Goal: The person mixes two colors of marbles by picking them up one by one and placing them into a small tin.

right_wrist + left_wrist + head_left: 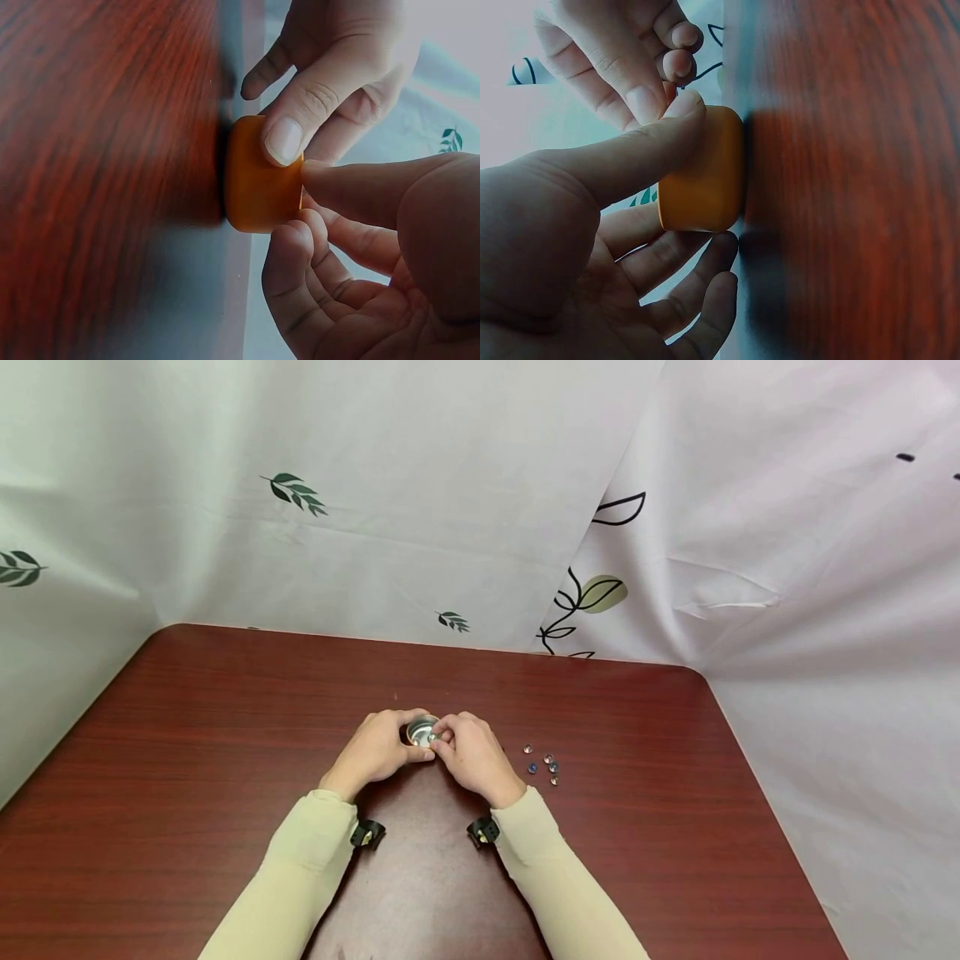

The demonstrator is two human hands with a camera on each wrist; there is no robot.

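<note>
In the head view a small round tin (422, 732) stands on the table, silvery inside; both wrist views show its smooth orange outer wall (703, 176). My left hand (384, 745) grips this tin from the left, thumb on the near side and fingers round the far side. At the right of the rim is my right hand (471, 750), its thumb and fingertips curled together over the opening. A small shiny piece (432, 737) shows at those fingertips; its exact kind is too small to tell. The right wrist view shows the right thumb against the rim.
Several small round bead-like pieces (549, 759), some blue and some reddish, lie on the brown wooden table (637, 827) right of the right hand. White cloth (420, 527) with leaf prints hangs behind the table and along its sides.
</note>
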